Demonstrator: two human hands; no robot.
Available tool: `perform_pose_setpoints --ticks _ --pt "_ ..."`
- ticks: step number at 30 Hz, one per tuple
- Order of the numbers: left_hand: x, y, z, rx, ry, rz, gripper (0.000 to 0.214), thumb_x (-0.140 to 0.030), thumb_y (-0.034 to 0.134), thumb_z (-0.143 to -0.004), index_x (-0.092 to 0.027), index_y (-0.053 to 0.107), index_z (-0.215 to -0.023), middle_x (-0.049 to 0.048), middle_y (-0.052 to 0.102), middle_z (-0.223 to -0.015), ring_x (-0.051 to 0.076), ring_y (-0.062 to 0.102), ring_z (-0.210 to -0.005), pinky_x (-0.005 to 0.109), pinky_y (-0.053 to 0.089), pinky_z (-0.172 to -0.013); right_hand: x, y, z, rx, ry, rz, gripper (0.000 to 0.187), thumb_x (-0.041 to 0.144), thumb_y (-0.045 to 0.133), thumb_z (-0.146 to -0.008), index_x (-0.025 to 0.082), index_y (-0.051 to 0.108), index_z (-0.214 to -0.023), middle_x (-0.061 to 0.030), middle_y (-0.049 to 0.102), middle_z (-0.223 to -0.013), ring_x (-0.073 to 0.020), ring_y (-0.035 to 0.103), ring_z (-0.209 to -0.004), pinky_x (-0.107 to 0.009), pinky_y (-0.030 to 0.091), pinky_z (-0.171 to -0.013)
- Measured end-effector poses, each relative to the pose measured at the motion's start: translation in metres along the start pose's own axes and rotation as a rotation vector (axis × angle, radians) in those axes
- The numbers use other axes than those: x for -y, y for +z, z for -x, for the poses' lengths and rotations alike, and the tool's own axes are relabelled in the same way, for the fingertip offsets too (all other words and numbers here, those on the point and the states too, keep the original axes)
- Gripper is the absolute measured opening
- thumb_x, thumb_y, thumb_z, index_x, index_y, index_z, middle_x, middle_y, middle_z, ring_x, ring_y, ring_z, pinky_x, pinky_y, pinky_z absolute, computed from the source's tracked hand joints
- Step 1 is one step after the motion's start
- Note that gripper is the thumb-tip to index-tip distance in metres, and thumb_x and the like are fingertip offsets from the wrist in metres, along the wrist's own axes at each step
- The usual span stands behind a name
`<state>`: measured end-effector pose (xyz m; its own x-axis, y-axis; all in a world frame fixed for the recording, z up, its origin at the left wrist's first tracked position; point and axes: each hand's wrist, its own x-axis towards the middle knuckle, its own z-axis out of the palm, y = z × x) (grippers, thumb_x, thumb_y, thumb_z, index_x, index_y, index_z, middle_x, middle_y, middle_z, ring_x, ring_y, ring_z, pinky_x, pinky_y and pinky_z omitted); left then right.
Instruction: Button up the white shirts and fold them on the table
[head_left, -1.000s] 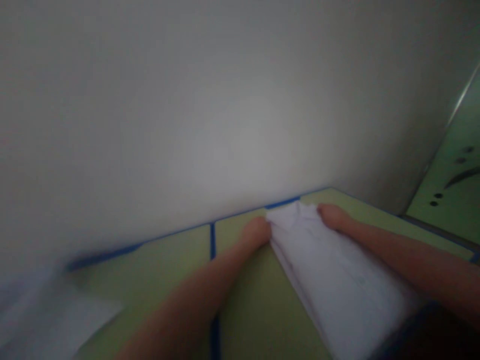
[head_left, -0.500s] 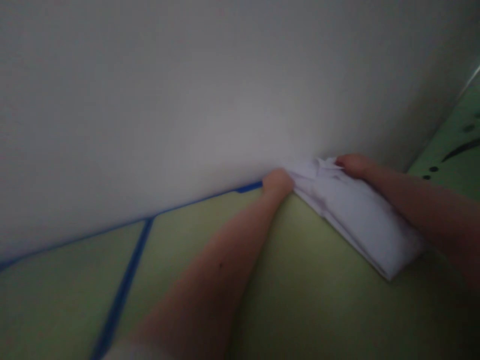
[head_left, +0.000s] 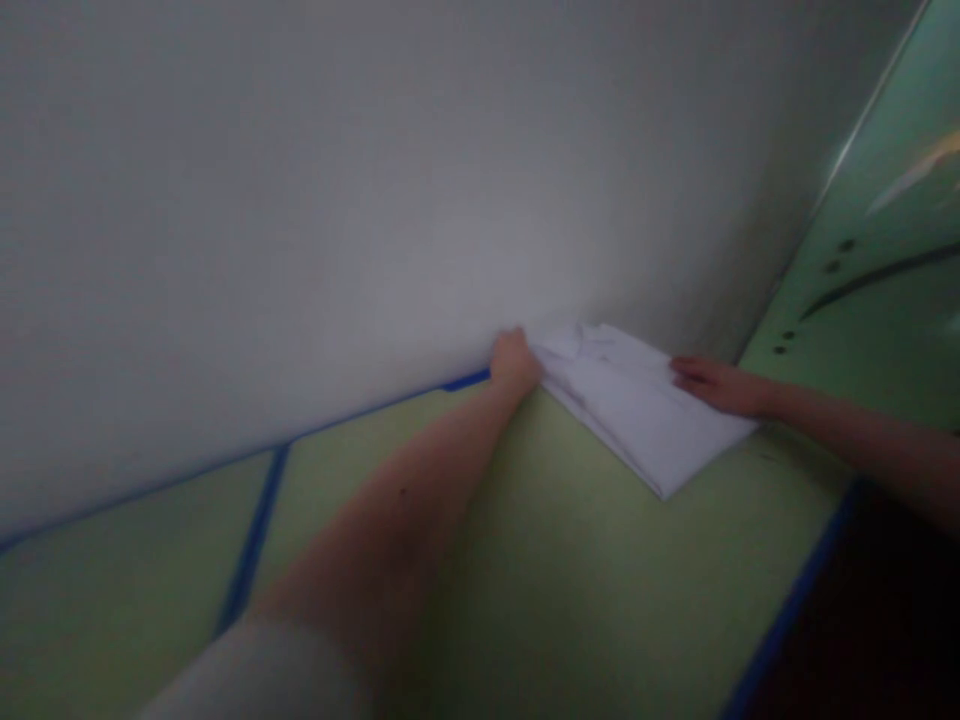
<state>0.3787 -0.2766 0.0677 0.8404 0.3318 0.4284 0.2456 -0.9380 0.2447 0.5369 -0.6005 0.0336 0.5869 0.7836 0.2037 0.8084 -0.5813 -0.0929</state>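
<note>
A folded white garment, which looks like a shirt with a collar at its far end, lies on the pale green surface by the wall. My left hand is closed at its far left corner; its fingertips are hidden behind the hand. On the garment's right edge rests my right hand, fingers stretched out flat and not wrapped round the cloth. The picture is dim and blurred, so the folds are hard to make out.
A plain pale wall rises behind the green surface. Blue strips edge and divide that surface. At the right stands a green panel with dark marks. A dark area lies beyond the surface's right edge.
My right hand has moved from the garment's far edge to its right side and flattened out. The garment lies flatter. The view has shifted right, showing more of the green panel.
</note>
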Motion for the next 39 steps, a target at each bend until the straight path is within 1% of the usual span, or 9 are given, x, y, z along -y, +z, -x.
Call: perform_pose_setpoints --ticks 2,5,9,16,22,27,32,35,39 --pt "-0.025 0.0 0.011 -0.003 0.256 0.01 0.046 -0.042 0.039 -0.086 -0.016 0.047 -0.122 0.0166 0.047 -0.125 0.026 0.043 -0.118 0.038 0.033 -0.098 -0.003 -0.003 0.02 0.015 0.016 -0.044 0.065 0.057 0.03 -0.086 0.016 0.042 -0.135 -0.0092 0.036 -0.141 -0.0272 0.03 -0.131 -0.044 0.021 -0.111" --pt "-0.067 0.012 0.036 0.269 0.616 0.014 0.068 -0.066 0.034 -0.079 -0.023 0.039 -0.132 0.0106 0.036 -0.141 0.027 0.028 -0.131 0.041 0.022 -0.106 -0.012 -0.004 0.037 0.073 -0.024 -0.108 0.064 0.057 0.03 -0.086 0.018 0.04 -0.136 -0.0064 0.032 -0.143 -0.0266 0.027 -0.132 -0.044 0.018 -0.112" --pt "-0.096 0.028 0.064 0.448 0.505 -0.03 0.1 -0.084 0.023 -0.065 -0.024 0.012 -0.144 0.0111 0.01 -0.151 0.034 0.007 -0.136 0.056 0.012 -0.105 -0.027 0.0 0.046 0.104 -0.07 -0.143 0.065 0.056 0.031 -0.086 0.019 0.034 -0.139 -0.0037 0.026 -0.146 -0.0237 0.021 -0.134 -0.04 0.015 -0.113" --pt "-0.094 0.003 0.084 0.53 0.356 -0.076 0.117 -0.09 0.032 -0.05 -0.022 0.013 -0.144 0.0155 0.007 -0.151 0.041 0.003 -0.135 0.062 0.008 -0.103 -0.046 0.001 0.049 0.095 -0.063 -0.038 0.063 0.055 0.033 -0.086 0.022 0.034 -0.139 -0.0044 0.029 -0.145 -0.0242 0.023 -0.134 -0.044 0.017 -0.112" --pt "-0.124 -0.023 0.137 0.474 0.74 -0.003 0.095 -0.076 0.033 -0.071 -0.015 0.019 -0.142 0.0158 0.013 -0.15 0.032 0.009 -0.137 0.046 0.009 -0.109 -0.018 0.0 0.066 -0.031 -0.022 -0.008 0.06 0.048 0.027 -0.088 0.017 0.038 -0.137 -0.008 0.032 -0.143 -0.0246 0.026 -0.133 -0.042 0.018 -0.112" --pt "-0.139 -0.057 0.205 0.577 0.746 0.099 0.089 -0.068 0.03 -0.079 -0.002 0.025 -0.139 0.0231 0.021 -0.146 0.031 0.019 -0.135 0.039 0.018 -0.109 0.006 0.011 0.096 0.016 -0.058 -0.012 0.061 0.051 0.022 -0.089 0.018 0.035 -0.139 -0.0069 0.03 -0.144 -0.0241 0.025 -0.133 -0.045 0.02 -0.11" --pt "-0.084 -0.145 0.263 0.793 0.764 0.145 0.085 -0.066 0.035 -0.08 -0.003 0.029 -0.138 0.0198 0.029 -0.144 0.026 0.03 -0.132 0.032 0.027 -0.106 0.029 -0.012 0.098 0.066 -0.023 0.048 0.067 0.057 0.028 -0.085 0.013 0.045 -0.133 -0.0136 0.036 -0.14 -0.0273 0.03 -0.131 -0.046 0.023 -0.109" --pt "-0.018 -0.213 0.289 0.813 0.503 0.058 0.075 -0.066 0.032 -0.081 -0.016 0.038 -0.136 0.0117 0.036 -0.142 0.024 0.035 -0.13 0.031 0.028 -0.105 0.079 -0.042 0.09 0.045 -0.074 0.003 0.067 0.058 0.026 -0.085 0.015 0.044 -0.134 -0.0114 0.037 -0.14 -0.0262 0.032 -0.13 -0.043 0.026 -0.108" --pt "0.086 -0.303 0.327 0.622 0.136 -0.113 0.066 -0.063 0.04 -0.078 -0.022 0.048 -0.129 0.0076 0.044 -0.137 0.024 0.04 -0.126 0.031 0.028 -0.104 0.174 -0.069 0.073 0.052 -0.222 -0.028 0.069 0.06 0.035 -0.082 0.017 0.042 -0.135 -0.0103 0.04 -0.138 -0.0272 0.037 -0.127 -0.042 0.028 -0.108"
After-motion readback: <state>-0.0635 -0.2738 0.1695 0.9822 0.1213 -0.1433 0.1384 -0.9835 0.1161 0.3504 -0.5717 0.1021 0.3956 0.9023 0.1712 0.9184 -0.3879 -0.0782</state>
